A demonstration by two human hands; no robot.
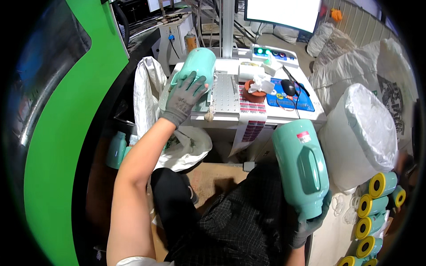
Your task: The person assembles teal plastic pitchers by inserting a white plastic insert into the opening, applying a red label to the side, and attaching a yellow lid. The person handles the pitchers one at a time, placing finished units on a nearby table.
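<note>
A teal plastic jug lies on the perforated metal plate of a white workbench, its rounded end pointing away from me. My left hand, in a grey glove, is over the near end of this jug with its fingers curved onto it; they hide the jug's neck. At the right, a second teal jug with a moulded handle and a small red-and-white label is held neck-down above my lap. My right hand, also gloved, wraps round its neck from below; part of the fingers is hidden behind the jug.
Printed labels hang over the bench's front edge beside a brown tape roll. A mouse rests on a blue pad. White sacks stand right, above several yellow-ended teal containers. A green machine panel rises left.
</note>
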